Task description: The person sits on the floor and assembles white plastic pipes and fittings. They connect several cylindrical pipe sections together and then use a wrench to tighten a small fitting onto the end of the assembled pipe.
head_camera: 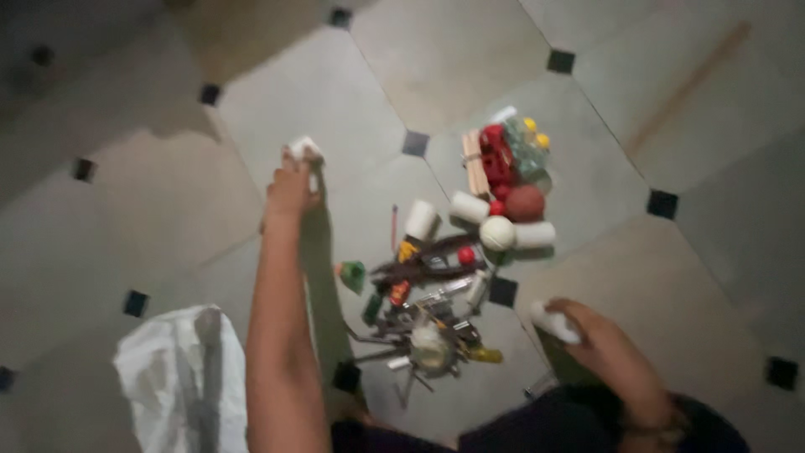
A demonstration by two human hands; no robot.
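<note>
My left hand [291, 190]: stretched far out over the tiled floor [168, 210], fingers curled around a small white object [303, 149] that shows above my knuckles; the blur keeps me from telling its exact shape.
My right hand [591, 331]: low and close to my body, closed around a white cylinder [553, 322], one end of which sticks out toward the pile.
Pile of small things [428, 310]: lies on the floor between my two arms; dark tools, metal bits, a green piece [352, 274] and an orange piece [400, 291] all tangled together, too blurred to name one by one.
Loose white cylinders: three lie at the far edge of the pile, one standing near its top [421, 220], one just beside it [468, 207], and one [534, 235] touching a white ball [497, 233].
Balls: a brown-red ball [525, 203] sits just beyond the white one; a small red ball [466, 255] lies nearer the tangle.
Clear plastic bag [524, 151]: lies on the floor beyond the balls, holding red blocks [496, 155] and small yellow pieces [537, 134]; whether it is sealed I cannot tell.
Wooden sticks [475, 164]: a pale bundle, right against the bag's left side.
White bag [180, 377]: crumpled on the floor near my left elbow, well apart from the pile; I cannot see what is inside.
</note>
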